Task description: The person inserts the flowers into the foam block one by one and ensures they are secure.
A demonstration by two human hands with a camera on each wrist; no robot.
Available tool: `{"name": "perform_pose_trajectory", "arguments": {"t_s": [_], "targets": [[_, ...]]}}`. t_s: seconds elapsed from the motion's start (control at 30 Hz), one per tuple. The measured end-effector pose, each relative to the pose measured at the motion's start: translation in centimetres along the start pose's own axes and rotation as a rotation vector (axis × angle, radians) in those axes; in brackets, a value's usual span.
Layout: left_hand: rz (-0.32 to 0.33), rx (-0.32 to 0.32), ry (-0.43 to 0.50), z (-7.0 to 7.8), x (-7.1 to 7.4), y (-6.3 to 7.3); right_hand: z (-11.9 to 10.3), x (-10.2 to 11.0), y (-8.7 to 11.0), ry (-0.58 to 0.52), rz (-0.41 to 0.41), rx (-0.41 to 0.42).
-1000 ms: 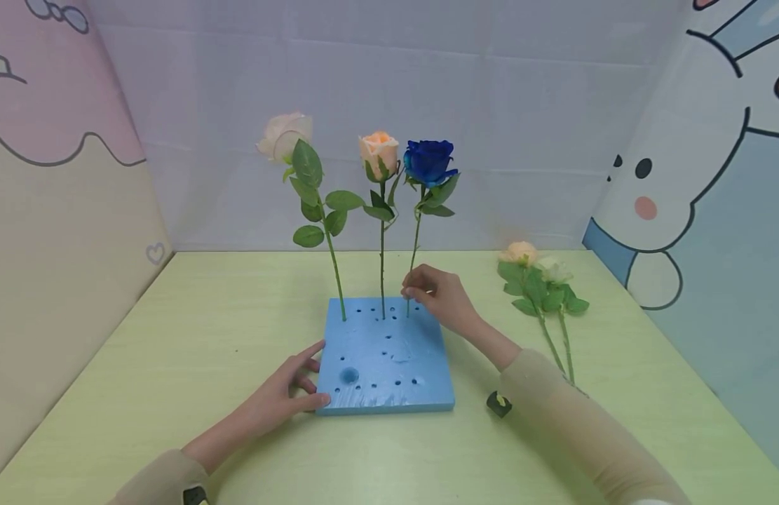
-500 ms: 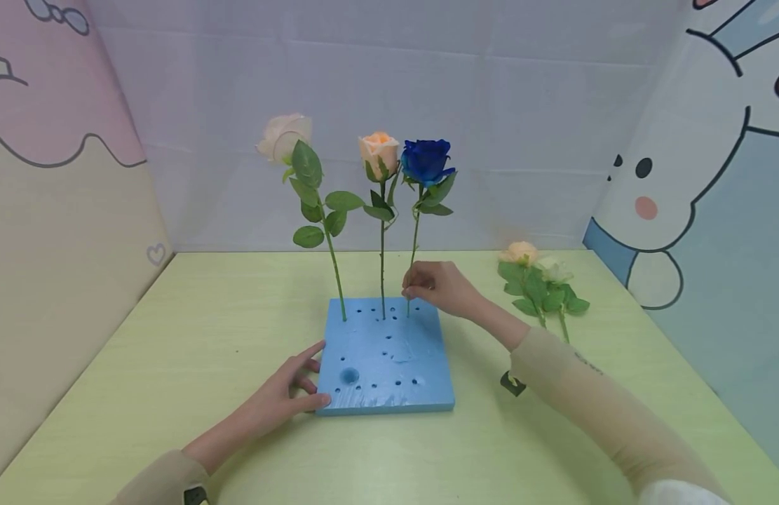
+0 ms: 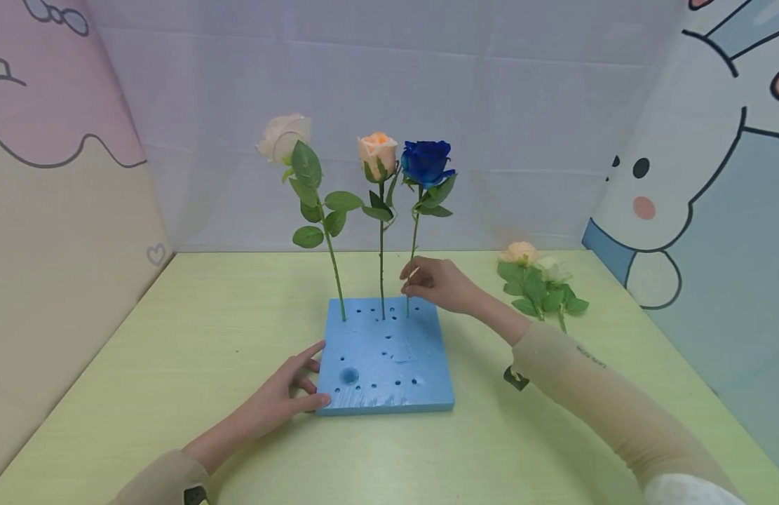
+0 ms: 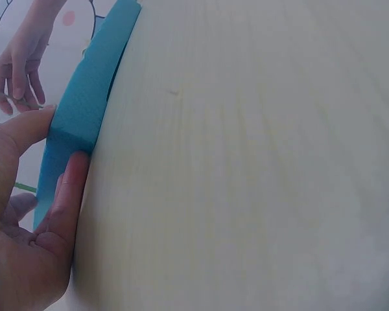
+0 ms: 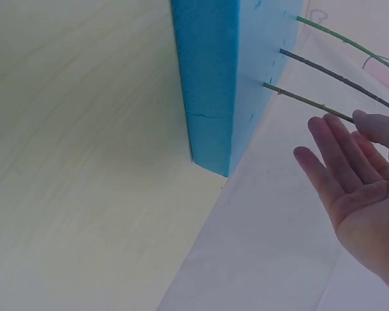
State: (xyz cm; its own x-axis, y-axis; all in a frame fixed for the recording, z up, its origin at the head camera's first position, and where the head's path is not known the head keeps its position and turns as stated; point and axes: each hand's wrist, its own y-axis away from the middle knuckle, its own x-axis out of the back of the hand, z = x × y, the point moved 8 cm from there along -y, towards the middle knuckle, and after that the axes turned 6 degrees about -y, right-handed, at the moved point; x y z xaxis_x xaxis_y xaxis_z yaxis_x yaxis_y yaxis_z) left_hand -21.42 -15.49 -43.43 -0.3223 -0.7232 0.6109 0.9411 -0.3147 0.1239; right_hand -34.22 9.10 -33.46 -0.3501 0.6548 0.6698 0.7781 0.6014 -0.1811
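A light blue foam block [image 3: 364,330] with several holes lies on the table. Standing in its back row are a pale pink rose [image 3: 286,140], a peach rose [image 3: 378,154] and a blue rose [image 3: 426,161]. My right hand [image 3: 441,284] pinches the blue rose's stem low down, between thumb and fingertips; in the right wrist view that stem [image 5: 298,97] enters the block. My left hand [image 3: 288,389] holds the block's left edge. In the left wrist view its thumb [image 4: 29,129] is at the upper edge near the corner, with other fingers against the side.
On the right of the table [image 3: 174,330] lie a peach rose [image 3: 520,252] and a whitish rose [image 3: 553,268]; my right sleeve [image 3: 591,386] covers their lower stems. Fabric backdrops [image 3: 522,105] rise behind and at both sides.
My right hand has risen slightly along the stem, and its forearm has swung right, covering more of the lying stems. The blue rose has shifted slightly left. My left hand stays in place.
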Motion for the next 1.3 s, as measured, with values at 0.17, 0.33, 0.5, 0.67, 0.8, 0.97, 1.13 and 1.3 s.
{"name": "perform_pose_trajectory", "arguments": {"t_s": [0.17, 0.33, 0.5, 0.67, 0.8, 0.97, 1.13, 1.3], "targets": [[0.001, -0.006, -0.002, 0.0, 0.0, 0.0, -0.3, 1.1, 0.3, 0.058, 0.015, 0.027], [0.003, 0.000, -0.010, 0.1, 0.0, 0.0, -0.1, 2.5, 1.0, 0.109, 0.055, 0.034], [0.005, 0.008, -0.019, 0.2, 0.0, 0.1, 0.2, 3.9, 2.2, 0.097, 0.096, 0.033], [0.010, -0.001, -0.029, 0.2, 0.0, 0.1, 1.0, 5.6, 3.6, 0.055, 0.149, 0.046], [0.009, -0.005, -0.029, 0.2, 0.0, 0.2, 1.9, 6.9, 4.7, 0.043, 0.203, 0.033], [0.009, 0.000, -0.026, 0.1, 0.0, 0.1, 2.9, 8.4, 6.5, 0.037, 0.256, -0.011], [0.008, -0.004, -0.020, 0.1, 0.0, 0.0, 4.0, 9.9, 8.4, 0.032, 0.314, -0.039], [0.006, 0.009, -0.014, 0.0, 0.0, 0.1, 5.2, 11.2, 10.1, 0.065, 0.369, -0.092]]}}
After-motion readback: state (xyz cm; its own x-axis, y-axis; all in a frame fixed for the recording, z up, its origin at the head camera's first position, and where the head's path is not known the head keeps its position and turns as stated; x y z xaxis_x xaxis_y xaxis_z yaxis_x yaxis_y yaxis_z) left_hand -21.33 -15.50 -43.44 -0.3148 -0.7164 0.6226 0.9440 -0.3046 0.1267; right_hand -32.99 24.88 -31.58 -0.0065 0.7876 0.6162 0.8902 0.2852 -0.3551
